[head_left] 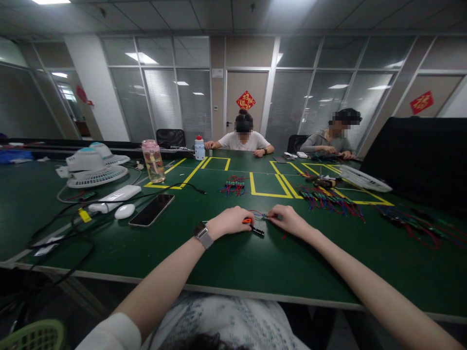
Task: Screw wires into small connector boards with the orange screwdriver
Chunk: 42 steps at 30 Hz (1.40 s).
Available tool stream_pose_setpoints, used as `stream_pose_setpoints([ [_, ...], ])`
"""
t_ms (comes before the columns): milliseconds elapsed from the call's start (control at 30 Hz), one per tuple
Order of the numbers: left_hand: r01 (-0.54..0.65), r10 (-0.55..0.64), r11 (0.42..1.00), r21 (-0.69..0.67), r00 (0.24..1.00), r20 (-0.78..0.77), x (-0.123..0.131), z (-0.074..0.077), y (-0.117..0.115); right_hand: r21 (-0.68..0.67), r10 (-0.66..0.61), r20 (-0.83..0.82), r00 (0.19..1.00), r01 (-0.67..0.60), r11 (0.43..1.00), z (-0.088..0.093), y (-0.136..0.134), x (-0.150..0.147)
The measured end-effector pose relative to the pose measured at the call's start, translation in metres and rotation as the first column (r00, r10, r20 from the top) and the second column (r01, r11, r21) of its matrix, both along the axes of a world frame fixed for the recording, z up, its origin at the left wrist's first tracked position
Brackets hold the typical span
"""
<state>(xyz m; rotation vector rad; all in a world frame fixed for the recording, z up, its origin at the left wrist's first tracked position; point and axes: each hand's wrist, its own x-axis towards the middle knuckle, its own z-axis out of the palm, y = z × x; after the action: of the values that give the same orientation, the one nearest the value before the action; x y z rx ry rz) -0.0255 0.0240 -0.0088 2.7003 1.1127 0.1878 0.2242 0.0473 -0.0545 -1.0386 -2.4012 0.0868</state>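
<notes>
1. Grip, left hand [229,221]: clenched on a small orange-handled tool [251,225], its black tip on the green table [233,265].
2. Grip, right hand [289,218]: pinching thin wires [260,213] just beside the tool, low over the table.
3. A phone [152,210] lies to the left, well apart.

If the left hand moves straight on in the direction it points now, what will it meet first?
Probably the thin wires pinched by the right hand, then that hand itself. The left hand, closed on an orange-handled tool, points across at them; depth is hard to judge.
</notes>
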Motion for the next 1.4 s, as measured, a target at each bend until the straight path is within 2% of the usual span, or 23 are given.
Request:
stream_pose_setpoints([
  [200, 0.000, -0.004, 0.979, 0.203, 1.000, 0.018, 0.019, -0.014, -0.006, 0.054, -0.095, 0.045, 0.994, 0.093, 0.994, -0.002, 0.012, 0.020],
  [367, -0.068, 0.058, 0.945, 0.321, 0.998, 0.040, 0.029, -0.016, -0.016, 0.017, -0.223, 0.060, 0.973, 0.223, 0.975, -0.003, 0.023, 0.035],
  [467, -0.063, 0.063, 0.937, 0.343, 0.998, 0.011, 0.030, -0.013, -0.022, -0.011, -0.311, 0.074, 0.948, 0.312, 0.950, 0.001, 0.023, 0.037],
  [633, 0.077, -0.062, 0.940, 0.333, 0.996, -0.057, 0.029, -0.013, -0.025, -0.025, -0.456, 0.154, 0.877, 0.465, 0.885, 0.010, 0.018, 0.036],
  [833, 0.069, -0.060, 0.940, 0.334, 0.997, -0.038, 0.031, -0.021, -0.019, -0.024, -0.555, 0.164, 0.816, 0.566, 0.824, 0.012, 0.020, 0.046],
  [1133, 0.094, -0.076, 0.919, 0.383, 0.995, -0.063, 0.043, -0.029, -0.007, -0.051, -0.613, 0.100, 0.783, 0.620, 0.783, 0.008, 0.029, 0.068],
  [1400, 0.124, -0.107, 0.906, 0.404, 0.992, -0.065, 0.054, -0.033, 0.013, -0.048, -0.654, 0.063, 0.754, 0.657, 0.752, 0.001, 0.036, 0.070],
])
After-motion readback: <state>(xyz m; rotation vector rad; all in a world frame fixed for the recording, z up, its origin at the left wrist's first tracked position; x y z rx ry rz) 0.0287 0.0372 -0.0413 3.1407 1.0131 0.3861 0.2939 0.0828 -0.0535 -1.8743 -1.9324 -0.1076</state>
